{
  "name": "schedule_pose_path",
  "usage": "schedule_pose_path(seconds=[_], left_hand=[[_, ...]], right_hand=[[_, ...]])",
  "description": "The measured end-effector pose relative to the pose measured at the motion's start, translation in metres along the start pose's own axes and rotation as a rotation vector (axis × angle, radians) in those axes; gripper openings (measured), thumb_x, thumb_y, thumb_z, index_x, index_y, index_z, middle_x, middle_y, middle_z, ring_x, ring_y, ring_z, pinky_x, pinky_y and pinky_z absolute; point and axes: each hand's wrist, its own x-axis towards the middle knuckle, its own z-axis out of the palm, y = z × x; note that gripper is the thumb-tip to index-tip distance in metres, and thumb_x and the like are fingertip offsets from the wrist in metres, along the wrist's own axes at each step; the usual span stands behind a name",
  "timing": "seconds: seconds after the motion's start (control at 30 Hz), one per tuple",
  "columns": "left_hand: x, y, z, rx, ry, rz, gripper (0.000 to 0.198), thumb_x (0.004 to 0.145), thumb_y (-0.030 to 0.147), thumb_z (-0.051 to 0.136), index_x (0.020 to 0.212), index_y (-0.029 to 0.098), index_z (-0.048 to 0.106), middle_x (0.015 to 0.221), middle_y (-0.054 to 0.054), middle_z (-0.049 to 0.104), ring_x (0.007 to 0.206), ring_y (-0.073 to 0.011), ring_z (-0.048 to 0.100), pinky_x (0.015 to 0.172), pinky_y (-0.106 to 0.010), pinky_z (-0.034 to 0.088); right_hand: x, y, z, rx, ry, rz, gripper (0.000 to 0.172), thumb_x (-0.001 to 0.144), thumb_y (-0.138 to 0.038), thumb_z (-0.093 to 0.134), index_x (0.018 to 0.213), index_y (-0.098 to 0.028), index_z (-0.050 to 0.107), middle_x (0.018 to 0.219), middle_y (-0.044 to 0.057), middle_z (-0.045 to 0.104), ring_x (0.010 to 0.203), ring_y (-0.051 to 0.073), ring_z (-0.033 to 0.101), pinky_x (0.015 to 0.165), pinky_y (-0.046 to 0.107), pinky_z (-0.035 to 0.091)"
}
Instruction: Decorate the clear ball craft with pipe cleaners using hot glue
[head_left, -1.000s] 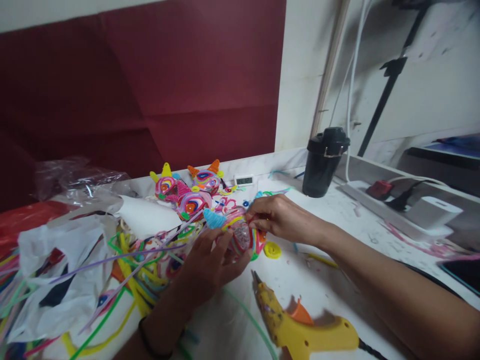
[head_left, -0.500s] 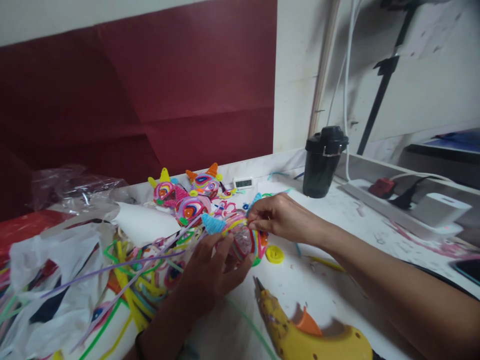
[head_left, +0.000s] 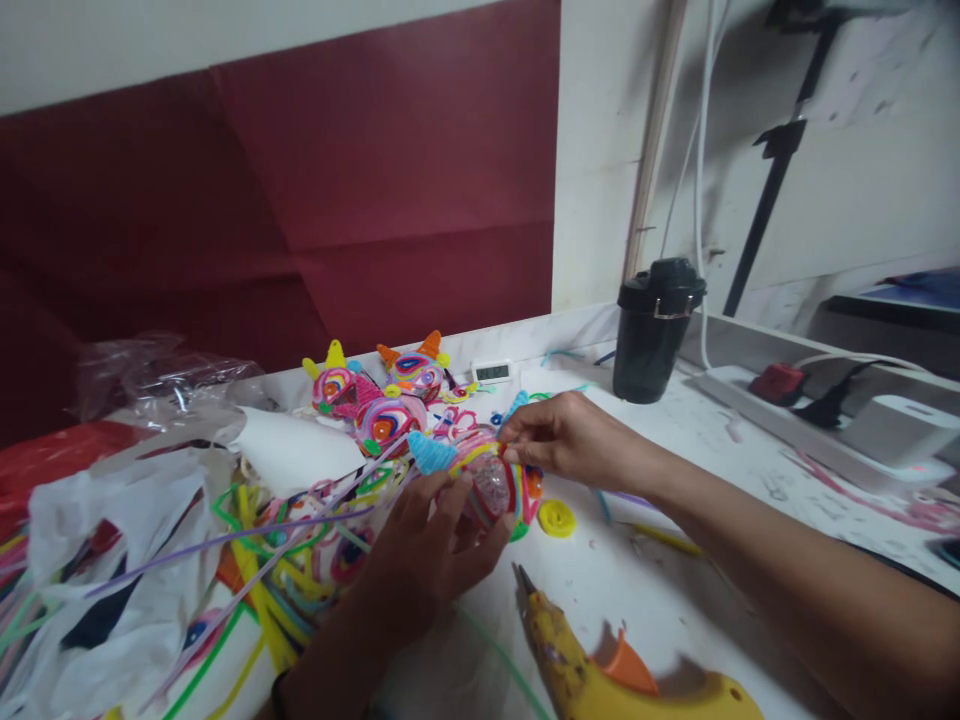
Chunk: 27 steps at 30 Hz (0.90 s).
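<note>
A rounded figure (head_left: pixel 491 482) covered in coloured pipe-cleaner strips, with a bare see-through patch and blue ears, sits between my hands. My left hand (head_left: pixel 435 540) steadies it from the near left side, fingers curved around it. At its upper right, my right hand (head_left: pixel 547 435) pinches with thumb and fingers against the coloured strips. What is between those fingertips is too small and hidden to make out. Just right of the figure lies a yellow coil (head_left: pixel 556 518). Closer to me is a yellow glue gun (head_left: pixel 600 670) with an orange trigger.
Similar decorated figures (head_left: pixel 386 420) stand behind on the left. Loose pipe cleaners (head_left: pixel 262 570) and a white plastic bag (head_left: pixel 112 550) crowd the left side. Farther back are a small digital display (head_left: pixel 492 373) and a black cup (head_left: pixel 652 335). A power strip (head_left: pixel 810 430) lies at right.
The view has shifted slightly, so things appear a little lower and to the right. Both hands stay at the figure, with only slight movement in the right fingers.
</note>
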Motion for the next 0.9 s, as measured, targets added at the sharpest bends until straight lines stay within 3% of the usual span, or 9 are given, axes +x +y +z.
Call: schedule_pose_path(seconds=[0.23, 0.43, 0.63, 0.9], left_hand=[[-0.002, 0.0, 0.001, -0.015, -0.006, -0.025, 0.05, 0.077, 0.009, 0.072, 0.121, 0.031, 0.059, 0.121, -0.012, 0.047, 0.114, -0.0288, 0.048, 0.088, -0.046, 0.054], [-0.006, -0.001, 0.004, -0.009, -0.007, -0.018, 0.054, 0.076, 0.01, 0.074, 0.123, 0.032, 0.058, 0.122, -0.012, 0.047, 0.115, -0.0293, 0.048, 0.087, -0.047, 0.054], [-0.002, -0.001, 0.004, -0.019, 0.005, -0.009, 0.05, 0.078, 0.011, 0.072, 0.122, 0.03, 0.059, 0.12, -0.013, 0.048, 0.113, -0.0303, 0.049, 0.083, -0.048, 0.056], [-0.005, 0.001, 0.004, 0.005, -0.017, -0.024, 0.055, 0.077, 0.008, 0.072, 0.124, 0.031, 0.057, 0.122, -0.012, 0.047, 0.116, -0.03, 0.048, 0.087, -0.046, 0.054]], right_hand=[[0.0, 0.007, -0.023, 0.105, 0.086, -0.02, 0.017, 0.078, -0.031, 0.063, 0.081, -0.016, 0.072, 0.068, 0.003, 0.069, 0.062, 0.016, 0.062, 0.057, 0.025, 0.045], [-0.006, -0.001, -0.035, 0.159, -0.206, -0.046, 0.018, 0.074, -0.03, 0.067, 0.085, -0.016, 0.071, 0.07, 0.0, 0.067, 0.064, 0.014, 0.059, 0.058, 0.023, 0.045], [-0.002, -0.002, -0.02, 0.053, -0.165, -0.07, 0.012, 0.078, -0.021, 0.061, 0.078, -0.015, 0.071, 0.071, 0.002, 0.069, 0.063, 0.013, 0.061, 0.057, 0.022, 0.044], [0.002, 0.014, 0.006, 0.272, -0.048, 0.028, 0.012, 0.074, -0.024, 0.064, 0.079, -0.015, 0.07, 0.066, 0.001, 0.067, 0.058, 0.013, 0.06, 0.055, 0.022, 0.045]])
